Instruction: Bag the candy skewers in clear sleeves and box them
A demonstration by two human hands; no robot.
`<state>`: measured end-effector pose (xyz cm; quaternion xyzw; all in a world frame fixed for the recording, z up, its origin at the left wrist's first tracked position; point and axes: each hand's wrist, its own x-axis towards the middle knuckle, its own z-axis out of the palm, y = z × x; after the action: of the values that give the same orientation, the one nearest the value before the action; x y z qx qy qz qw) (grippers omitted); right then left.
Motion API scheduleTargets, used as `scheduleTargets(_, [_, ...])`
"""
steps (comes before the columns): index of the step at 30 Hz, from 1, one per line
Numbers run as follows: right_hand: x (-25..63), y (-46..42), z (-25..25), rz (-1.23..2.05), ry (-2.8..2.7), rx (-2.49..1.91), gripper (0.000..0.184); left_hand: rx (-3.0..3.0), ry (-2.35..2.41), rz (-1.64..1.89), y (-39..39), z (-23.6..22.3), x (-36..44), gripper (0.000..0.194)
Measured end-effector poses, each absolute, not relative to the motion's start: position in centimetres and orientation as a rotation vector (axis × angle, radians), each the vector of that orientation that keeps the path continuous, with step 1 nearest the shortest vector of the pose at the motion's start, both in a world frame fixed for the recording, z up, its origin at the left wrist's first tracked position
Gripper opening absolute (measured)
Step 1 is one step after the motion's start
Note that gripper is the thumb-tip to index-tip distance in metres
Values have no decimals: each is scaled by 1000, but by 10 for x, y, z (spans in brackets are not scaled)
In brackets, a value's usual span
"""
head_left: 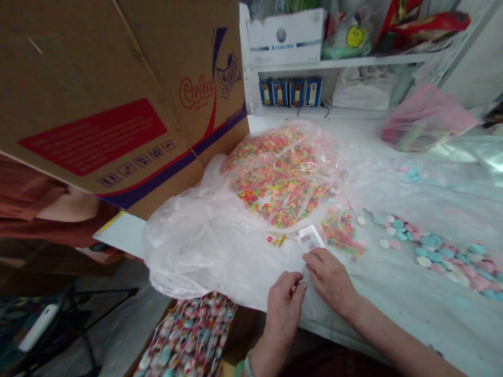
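My right hand (330,277) has its fingers on the near edge of a small white packet (308,235) with dark printing. That packet lies on clear plastic sheeting (243,262). Just to the left, my left hand (285,303) is curled, thumb against the fingers; anything inside it is hidden. Several gold twist ties (279,241) and a small red candy (270,239) lie left of the packet. Beyond them, a large clear bag (283,173) is spread out, full of small red, orange, yellow and green candies. A smaller heap of such candies (340,230) sits right of the packet.
Pink, blue and white round candies (444,254) lie at the right. A big cardboard box (129,104) stands at the left. Below the table edge, a box holds wrapped lollipops (192,335). Shelves (341,64) and a pink bag (428,118) are at the back.
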<state>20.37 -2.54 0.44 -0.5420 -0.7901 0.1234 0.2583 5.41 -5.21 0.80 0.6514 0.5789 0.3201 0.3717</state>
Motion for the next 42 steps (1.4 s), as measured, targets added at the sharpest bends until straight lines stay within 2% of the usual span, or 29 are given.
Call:
scheduleTargets(5, [198,-35,-1,467,-2201,-1351,29,1787,1538,869,-55,2,34,12])
scheduleTargets(9, [209,-42,-5,394,-2204,-1422,24,2109,1640,959,-23,-5,16,26])
scheduleTargets(14, [197,-54,-2,215,-2499,-1319,20,2340,1910,392,38,2,12,38])
scheduleTargets(19, [176,-47,17,189,-2562,-1280,16,2255,2105,258,51,3,-1,40])
scheduleTargets(23, [151,-6,28,263,-2553,-1247,21,2144,2123,31,42,-14,-17,45])
scheduleTargets(27, [116,44,18,299,-2626,-1253,28,2113,2132,65,39,-29,-22,49])
scheduleTargets(30, [110,58,6,289,-2660,-1315,25,2112,2149,117,38,-31,-20,50])
scheduleTargets(38, [177,27,1,153,-2813,-1381,19,2193,2172,183,34,-33,-15,52])
scheduleTargets(42, [175,22,4,158,-2759,-1338,16,2209,2183,225,31,-37,-16,52])
